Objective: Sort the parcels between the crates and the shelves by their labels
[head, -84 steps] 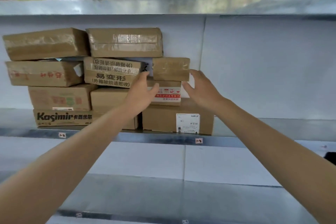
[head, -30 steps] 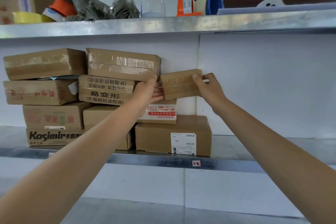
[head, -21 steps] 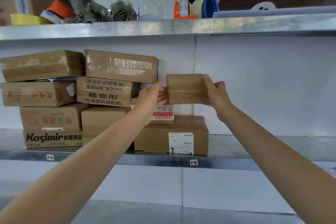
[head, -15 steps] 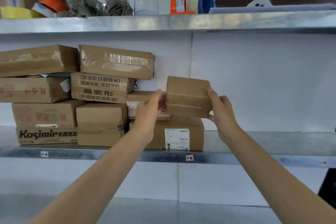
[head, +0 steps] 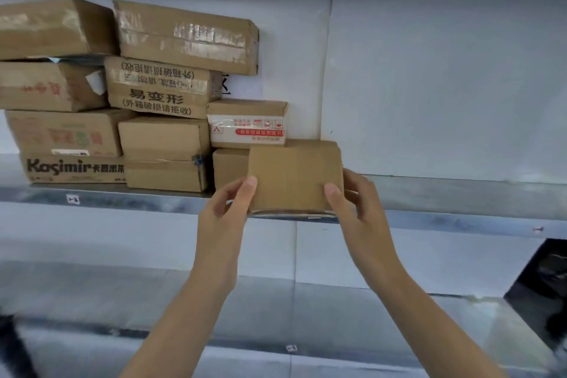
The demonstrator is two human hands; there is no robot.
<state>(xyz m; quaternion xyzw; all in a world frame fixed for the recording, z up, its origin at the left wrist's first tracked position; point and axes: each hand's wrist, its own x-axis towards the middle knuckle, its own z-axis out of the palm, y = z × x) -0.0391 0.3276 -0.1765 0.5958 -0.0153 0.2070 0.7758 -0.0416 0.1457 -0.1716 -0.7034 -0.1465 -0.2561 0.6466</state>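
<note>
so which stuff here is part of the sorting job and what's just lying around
Part of the job:
- small plain box, held between left hand and right hand
- stacked parcels on the shelf

Just there:
- white backing sheet
- dark object at lower right, too blurred to identify

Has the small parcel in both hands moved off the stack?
Yes. The small parcel has come down and outward, off the red-labelled box, now held before the shelf edge.

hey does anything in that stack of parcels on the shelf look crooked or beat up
Yes. The top taped parcel sits tilted, its right end overhanging the printed box below, whose upper line of print reads upside down. The box left of that has a torn flap. The small parcel in both hands looks intact.
</note>
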